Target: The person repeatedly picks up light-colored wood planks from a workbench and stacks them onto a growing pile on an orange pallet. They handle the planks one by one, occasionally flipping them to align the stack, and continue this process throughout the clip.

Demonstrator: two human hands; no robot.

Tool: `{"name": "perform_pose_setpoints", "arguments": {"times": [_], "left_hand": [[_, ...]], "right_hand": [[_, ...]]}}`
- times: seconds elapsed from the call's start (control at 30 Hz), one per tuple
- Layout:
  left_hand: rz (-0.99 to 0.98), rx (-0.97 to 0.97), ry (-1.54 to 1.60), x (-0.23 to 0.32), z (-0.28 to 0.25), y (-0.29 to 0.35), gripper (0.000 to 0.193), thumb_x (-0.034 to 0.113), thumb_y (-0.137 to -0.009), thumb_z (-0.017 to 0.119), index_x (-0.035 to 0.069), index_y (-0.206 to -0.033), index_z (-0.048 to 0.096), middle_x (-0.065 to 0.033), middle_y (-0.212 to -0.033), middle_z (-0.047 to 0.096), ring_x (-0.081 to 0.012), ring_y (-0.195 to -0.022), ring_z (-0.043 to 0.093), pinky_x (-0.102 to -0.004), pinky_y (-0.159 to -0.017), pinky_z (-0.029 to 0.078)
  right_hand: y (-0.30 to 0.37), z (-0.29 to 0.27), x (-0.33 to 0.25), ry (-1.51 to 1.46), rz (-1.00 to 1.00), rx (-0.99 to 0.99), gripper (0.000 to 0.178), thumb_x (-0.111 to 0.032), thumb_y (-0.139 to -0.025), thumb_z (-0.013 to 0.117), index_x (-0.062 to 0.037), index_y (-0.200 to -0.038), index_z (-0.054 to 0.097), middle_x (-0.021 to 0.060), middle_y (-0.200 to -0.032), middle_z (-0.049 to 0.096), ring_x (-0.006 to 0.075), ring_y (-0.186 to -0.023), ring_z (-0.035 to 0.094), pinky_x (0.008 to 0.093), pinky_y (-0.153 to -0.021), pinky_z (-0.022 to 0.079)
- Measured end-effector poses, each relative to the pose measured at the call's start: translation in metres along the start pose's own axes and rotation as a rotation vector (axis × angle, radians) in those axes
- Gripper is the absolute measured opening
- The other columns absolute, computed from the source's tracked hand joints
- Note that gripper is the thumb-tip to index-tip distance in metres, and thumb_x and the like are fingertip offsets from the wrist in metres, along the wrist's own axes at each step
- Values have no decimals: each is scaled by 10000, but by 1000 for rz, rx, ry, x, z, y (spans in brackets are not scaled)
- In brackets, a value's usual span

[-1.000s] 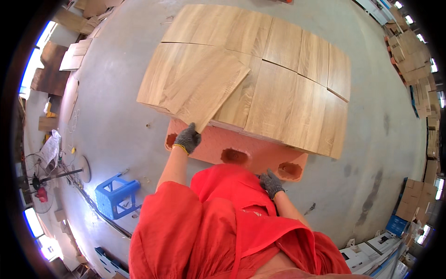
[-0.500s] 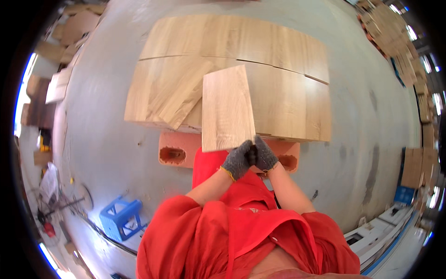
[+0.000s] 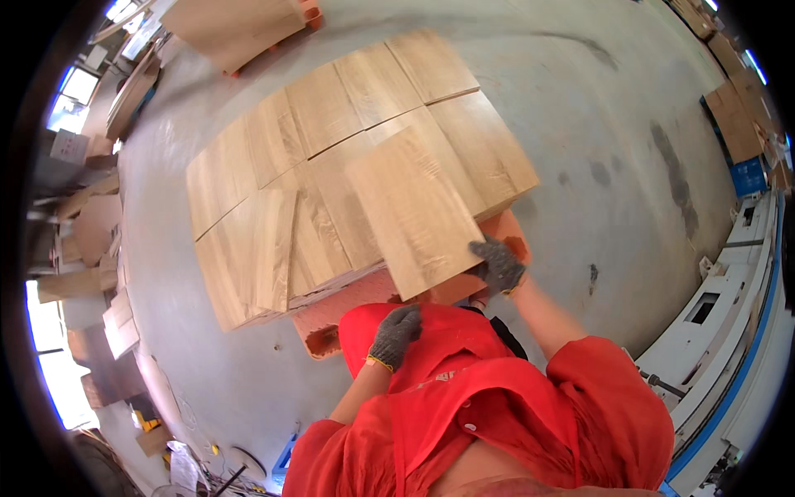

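Note:
My right hand (image 3: 499, 265), in a dark grey knitted glove, grips the near right corner of a light wood-grain board (image 3: 418, 211). That board slants over a stack of similar boards (image 3: 323, 108), its far end above or on them; I cannot tell whether it touches. My left hand (image 3: 396, 335), in a grey glove with a yellow cuff edge, rests over the red apron (image 3: 464, 364) at my lap. Its fingers look stretched out and hold nothing. A narrower board (image 3: 275, 248) lies askew on the stack's left part.
An orange pallet (image 3: 319, 335) supports the stack. Another board pile (image 3: 236, 33) stands at the far left. White machinery with a blue strip (image 3: 704, 306) runs along the right. Cardboard and panels (image 3: 95, 224) line the left side. A blue stool (image 3: 286, 455) shows at the lower left.
The view has turned, so the stack appears rotated. My left hand has come away from the right one and moved to my lap. My right hand now holds the board's corner alone.

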State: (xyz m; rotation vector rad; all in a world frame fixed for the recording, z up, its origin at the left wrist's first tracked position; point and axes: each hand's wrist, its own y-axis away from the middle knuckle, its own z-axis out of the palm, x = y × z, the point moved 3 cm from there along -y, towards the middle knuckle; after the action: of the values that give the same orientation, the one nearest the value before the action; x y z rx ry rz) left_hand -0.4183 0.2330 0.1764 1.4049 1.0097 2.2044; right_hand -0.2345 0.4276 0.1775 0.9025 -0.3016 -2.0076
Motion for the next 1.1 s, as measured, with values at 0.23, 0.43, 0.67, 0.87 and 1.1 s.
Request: {"name": "perform_pose_setpoints", "arguments": {"times": [0.23,0.43,0.67,0.87,1.1], "left_hand": [[-89,147,-33,-23,16,-26,313,219,-907,610,38,-1160,581,-45,-833,600,-150,-690,562,-285,-607,485],[-49,191,-123,-18,41,-28,302,210,-909,602,34,-1154,586,-50,-862,608,-150,-699,571,-275,-604,485],[-35,332,-195,-21,50,-14,313,191,-897,600,27,-1163,597,-53,-917,623,-143,-744,591,-277,-656,519],[-65,395,-248,-36,54,-7,356,208,-897,599,17,-1198,583,-70,-949,631,-151,-761,596,-285,-688,517],[-66,390,-339,-42,62,-9,364,211,-900,593,17,-1208,577,-72,-979,633,-151,-788,601,-280,-703,513]], "right_hand": [[-1,-108,-115,107,-91,140,504,-213,-869,645,-48,-1305,456,115,-1154,592,242,-995,617,390,-753,569],[-18,-181,-165,322,0,321,455,-371,-866,635,-67,-1192,546,95,-961,652,207,-746,651,297,-544,525],[-75,-253,-184,429,3,696,446,-361,-888,615,-134,-1263,537,90,-917,642,188,-707,627,294,-509,493],[-96,-271,-172,262,-97,741,568,-190,-910,601,-195,-1432,376,107,-1207,537,237,-947,585,380,-705,539],[-119,-259,-175,481,-25,677,615,-209,-902,601,-187,-1453,329,122,-1251,511,236,-960,576,401,-781,526]]}}
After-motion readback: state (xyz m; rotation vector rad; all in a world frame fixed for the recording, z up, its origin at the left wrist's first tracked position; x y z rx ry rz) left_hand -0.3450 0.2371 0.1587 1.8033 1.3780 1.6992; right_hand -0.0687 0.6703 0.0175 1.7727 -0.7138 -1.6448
